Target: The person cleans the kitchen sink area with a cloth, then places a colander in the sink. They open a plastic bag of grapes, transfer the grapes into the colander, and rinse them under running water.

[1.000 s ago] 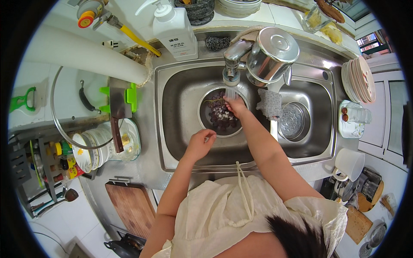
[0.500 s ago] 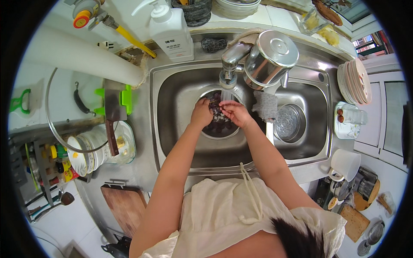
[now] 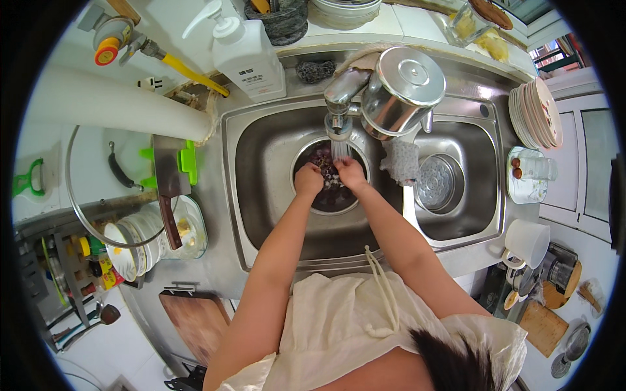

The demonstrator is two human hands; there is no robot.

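A round metal bowl (image 3: 334,212) sits in the left sink basin (image 3: 267,215). Dark purple grapes (image 3: 331,195) lie in water in it, a bit of pale stem among them. Water streams from the faucet (image 3: 338,124) into the bowl's far side. My left hand (image 3: 309,180) is over the bowl's left side, its fingers closed at the grape stem. Close by on the right, my right hand (image 3: 351,172) reaches under the running water with curled fingers. What its fingertips hold is hidden.
A steel water filter (image 3: 404,98) is attached to the faucet, with a grey cloth (image 3: 399,161) hanging below. The right basin holds a metal strainer (image 3: 437,186). A white pump bottle (image 3: 249,62) stands behind the sink; a cleaver (image 3: 168,176) hangs at left above plates (image 3: 137,238).
The right hand has turned, its fingers now curling down into the stream rather than pinched toward the left hand. The left fingers have drawn into a tighter pinch. The view has shifted slightly.
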